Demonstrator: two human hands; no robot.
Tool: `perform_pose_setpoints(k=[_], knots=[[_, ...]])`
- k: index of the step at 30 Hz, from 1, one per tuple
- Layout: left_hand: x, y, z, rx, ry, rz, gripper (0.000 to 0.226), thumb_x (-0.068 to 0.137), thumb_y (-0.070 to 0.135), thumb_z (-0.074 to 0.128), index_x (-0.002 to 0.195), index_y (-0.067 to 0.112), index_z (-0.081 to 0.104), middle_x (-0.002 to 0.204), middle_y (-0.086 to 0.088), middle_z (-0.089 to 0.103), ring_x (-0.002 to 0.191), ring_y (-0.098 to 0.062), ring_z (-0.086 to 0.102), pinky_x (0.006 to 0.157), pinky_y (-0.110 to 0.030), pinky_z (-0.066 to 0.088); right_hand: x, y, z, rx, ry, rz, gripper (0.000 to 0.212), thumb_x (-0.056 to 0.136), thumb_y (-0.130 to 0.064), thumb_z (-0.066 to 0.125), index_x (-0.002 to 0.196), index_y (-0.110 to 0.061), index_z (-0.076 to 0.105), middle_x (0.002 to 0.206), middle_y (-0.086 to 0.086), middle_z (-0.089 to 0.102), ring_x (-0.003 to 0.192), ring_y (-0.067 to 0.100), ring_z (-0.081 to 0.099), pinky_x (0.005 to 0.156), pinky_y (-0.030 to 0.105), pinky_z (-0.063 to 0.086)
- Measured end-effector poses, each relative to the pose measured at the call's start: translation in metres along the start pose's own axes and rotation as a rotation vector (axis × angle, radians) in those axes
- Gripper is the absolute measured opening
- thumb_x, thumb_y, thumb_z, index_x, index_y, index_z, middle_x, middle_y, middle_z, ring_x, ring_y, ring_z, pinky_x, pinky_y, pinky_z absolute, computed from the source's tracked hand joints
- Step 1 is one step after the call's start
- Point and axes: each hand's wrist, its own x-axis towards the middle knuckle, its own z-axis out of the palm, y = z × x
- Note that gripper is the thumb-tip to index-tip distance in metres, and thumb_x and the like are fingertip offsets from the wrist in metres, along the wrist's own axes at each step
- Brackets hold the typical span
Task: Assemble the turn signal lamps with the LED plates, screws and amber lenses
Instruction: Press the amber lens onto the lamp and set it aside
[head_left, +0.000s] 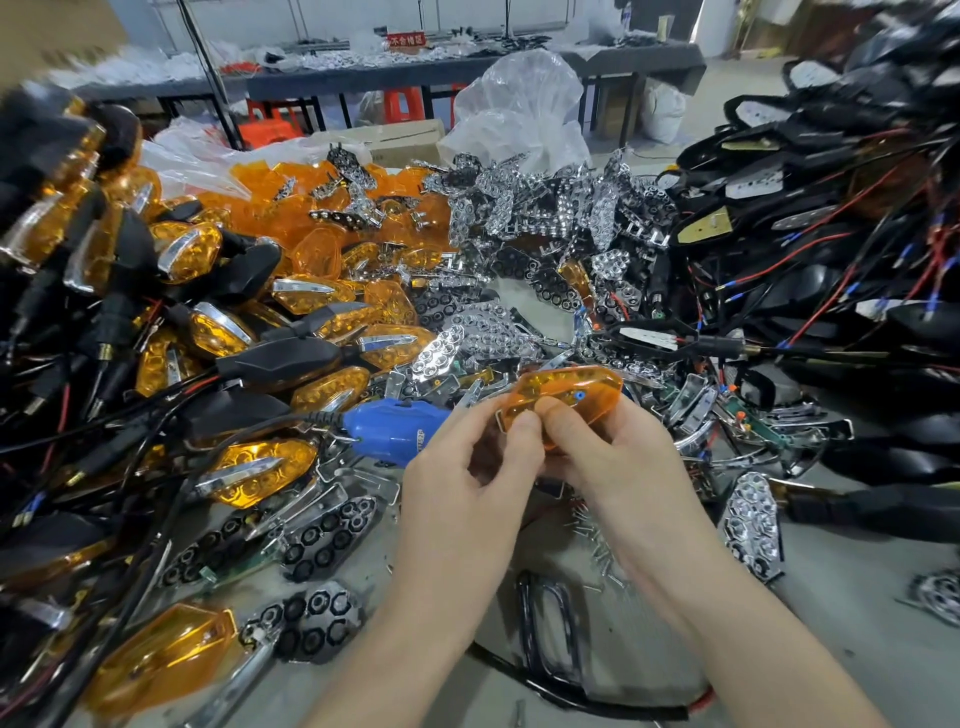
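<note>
An amber lens (569, 397) is held above the middle of the table by both hands. My left hand (467, 467) pinches its near left end with thumb and fingers. My right hand (602, 447) grips its underside, thumb pressed on the near edge. Whatever sits under the lens is hidden by my fingers. A blue electric screwdriver (389, 428) lies just left of my left hand. Loose screws (597, 540) lie scattered below my right wrist.
Finished amber lamps (249, 467) with black housings pile up on the left. Loose amber lenses (311, 208) and chrome reflector plates (519, 208) heap at the back. Wired black housings (831, 234) fill the right. Black LED plates (327, 535) lie near left.
</note>
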Motion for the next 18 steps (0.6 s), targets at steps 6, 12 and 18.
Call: perform_pose_setpoints(k=[6, 12, 18], knots=[[0.0017, 0.0027, 0.0024, -0.11, 0.025, -0.084, 0.022, 0.093, 0.023, 0.058, 0.098, 0.037, 0.074, 0.087, 0.012, 0.074, 0.076, 0.001, 0.067, 0.066, -0.01, 0.048, -0.0046, -0.0008, 0.0052, -0.147, 0.082, -0.043, 0.011, 0.098, -0.012, 0.065, 0.099, -0.017, 0.075, 0.096, -0.001, 0.079, 0.092, 0.019, 0.076, 0.082, 0.04, 0.062], [0.0041, -0.0005, 0.0009, -0.11, 0.035, -0.098, 0.022, 0.093, 0.015, 0.061, 0.096, 0.03, 0.076, 0.085, 0.01, 0.075, 0.078, -0.006, 0.07, 0.069, -0.016, 0.054, -0.0082, 0.0, 0.0086, -0.227, 0.14, -0.089, 0.007, 0.097, -0.017, 0.069, 0.099, -0.02, 0.074, 0.092, -0.006, 0.078, 0.084, 0.012, 0.074, 0.073, 0.027, 0.061], [0.0034, -0.0006, 0.0006, -0.121, 0.04, -0.09, 0.019, 0.093, 0.018, 0.059, 0.096, 0.027, 0.076, 0.086, 0.009, 0.076, 0.08, -0.009, 0.071, 0.07, -0.02, 0.056, -0.0082, 0.0005, 0.0096, -0.244, 0.132, -0.09, 0.005, 0.098, -0.019, 0.068, 0.1, -0.022, 0.072, 0.094, -0.006, 0.078, 0.088, 0.014, 0.074, 0.082, 0.04, 0.062]])
